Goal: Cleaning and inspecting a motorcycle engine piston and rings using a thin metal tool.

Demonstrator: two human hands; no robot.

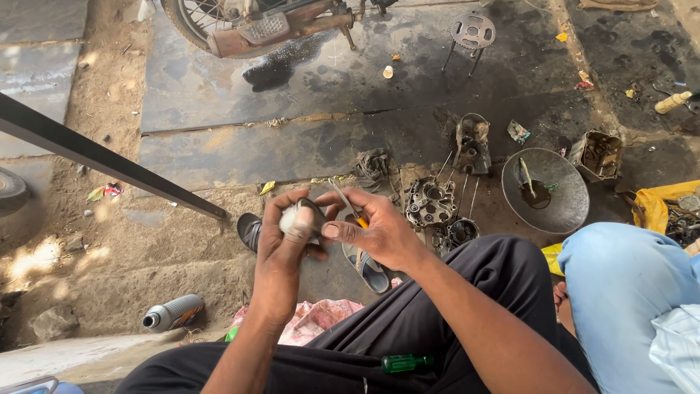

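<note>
My left hand (281,244) grips a small round metal part (300,219) with a pale, shiny face, held up in front of me. My right hand (375,230) holds a thin screwdriver (344,198) with a yellow handle, its metal shaft pointing up and left toward the part. Both hands meet above my black-trousered lap. A green-handled screwdriver (405,362) lies on my thigh.
On the oily stone floor ahead lie engine casings (430,203), a cylinder block (472,146), a metal bowl (561,211) and a rusty tin (596,155). A motorcycle wheel and exhaust (255,33) stand at the top. A grey bottle (171,314) lies at the left. Another person's blue-clad knee (620,277) is at the right.
</note>
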